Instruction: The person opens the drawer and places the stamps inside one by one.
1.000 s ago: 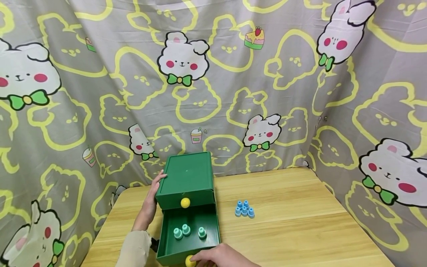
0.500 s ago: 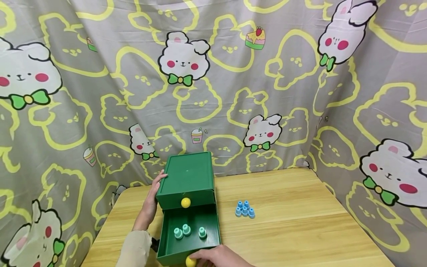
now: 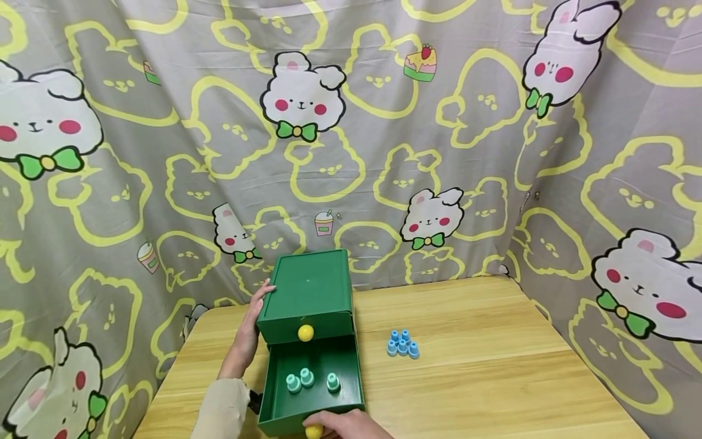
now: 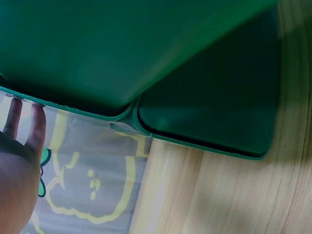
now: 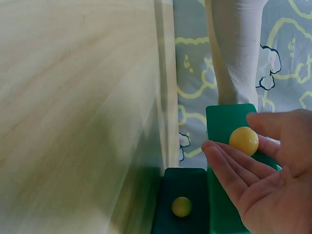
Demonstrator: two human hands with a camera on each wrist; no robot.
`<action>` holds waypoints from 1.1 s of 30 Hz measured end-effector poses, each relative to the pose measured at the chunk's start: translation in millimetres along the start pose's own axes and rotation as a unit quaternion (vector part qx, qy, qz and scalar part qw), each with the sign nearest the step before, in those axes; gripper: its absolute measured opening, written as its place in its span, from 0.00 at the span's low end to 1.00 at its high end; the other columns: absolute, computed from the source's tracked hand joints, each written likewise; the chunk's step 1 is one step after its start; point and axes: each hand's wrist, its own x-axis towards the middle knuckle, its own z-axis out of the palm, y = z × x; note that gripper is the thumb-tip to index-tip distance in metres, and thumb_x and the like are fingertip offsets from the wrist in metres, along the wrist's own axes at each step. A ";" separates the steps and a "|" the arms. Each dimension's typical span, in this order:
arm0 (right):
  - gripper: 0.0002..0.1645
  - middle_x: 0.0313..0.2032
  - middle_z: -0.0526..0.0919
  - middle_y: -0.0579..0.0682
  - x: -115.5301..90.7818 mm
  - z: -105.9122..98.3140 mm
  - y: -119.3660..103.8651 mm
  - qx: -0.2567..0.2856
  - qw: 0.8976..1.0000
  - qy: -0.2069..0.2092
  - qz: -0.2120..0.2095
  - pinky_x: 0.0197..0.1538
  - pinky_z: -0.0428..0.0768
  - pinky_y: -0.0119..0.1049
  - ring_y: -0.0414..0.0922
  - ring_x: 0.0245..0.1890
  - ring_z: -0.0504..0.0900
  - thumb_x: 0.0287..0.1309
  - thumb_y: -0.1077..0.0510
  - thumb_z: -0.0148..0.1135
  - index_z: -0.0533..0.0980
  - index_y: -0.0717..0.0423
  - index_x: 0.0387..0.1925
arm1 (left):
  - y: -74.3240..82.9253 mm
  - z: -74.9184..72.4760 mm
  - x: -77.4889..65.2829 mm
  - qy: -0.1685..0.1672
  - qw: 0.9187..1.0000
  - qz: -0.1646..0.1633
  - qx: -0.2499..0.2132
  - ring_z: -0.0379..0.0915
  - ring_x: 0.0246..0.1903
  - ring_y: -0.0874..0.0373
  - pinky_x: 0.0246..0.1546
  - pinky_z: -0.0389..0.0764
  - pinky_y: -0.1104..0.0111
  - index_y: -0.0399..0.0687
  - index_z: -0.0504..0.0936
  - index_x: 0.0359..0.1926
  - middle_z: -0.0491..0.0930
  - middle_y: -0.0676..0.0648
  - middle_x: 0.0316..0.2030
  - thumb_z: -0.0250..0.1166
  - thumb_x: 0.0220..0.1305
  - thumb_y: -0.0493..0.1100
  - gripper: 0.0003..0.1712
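A small green two-drawer cabinet (image 3: 309,283) stands on the table in the head view. Its lower drawer (image 3: 351,360) is pulled out and carries three mint-green, cone-like pieces (image 3: 306,378). My left hand (image 3: 248,332) rests along the cabinet's left side; in the left wrist view its fingers (image 4: 37,129) reach straight to a green edge. My right hand (image 5: 273,187) is at the lower drawer's yellow knob (image 5: 243,141), the thumb on one side and fairly straight fingers on the other. The upper drawer's yellow knob (image 3: 305,333) stands free, its drawer closed.
Several blue cone-like pieces (image 3: 403,346) are grouped on the wooden table (image 3: 493,353), right of the cabinet. Behind the table hangs a grey patterned curtain (image 3: 373,158). The pulled-out drawer reaches toward the front.
My right hand has shifted slightly left, its thumb lying farther across the lower knob. The left hand, cabinet, drawer and pieces look unmoved.
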 end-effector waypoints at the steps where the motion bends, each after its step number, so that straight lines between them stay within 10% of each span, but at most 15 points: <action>1: 0.21 0.54 0.87 0.48 0.5 -0.2 -0.3 0.016 1.000 0.003 0.004 0.50 0.82 0.24 0.26 0.47 0.82 0.74 0.54 0.61 0.75 0.55 0.64 | 0.1 0.1 0.1 0.001 1.000 0.001 0.000 0.24 0.82 0.41 0.70 0.33 0.25 0.52 0.60 0.78 0.39 0.55 0.84 0.32 0.84 0.59 0.32; 33: 0.14 0.38 0.87 0.38 9.1 -4.8 -21.1 0.043 0.995 0.075 0.053 0.40 0.81 0.23 0.24 0.31 0.78 0.74 0.53 0.61 0.83 0.56 0.52 | 1.2 -4.7 0.9 -0.014 1.000 -0.011 0.014 0.24 0.82 0.41 0.70 0.34 0.24 0.56 0.59 0.79 0.38 0.57 0.84 0.32 0.84 0.58 0.31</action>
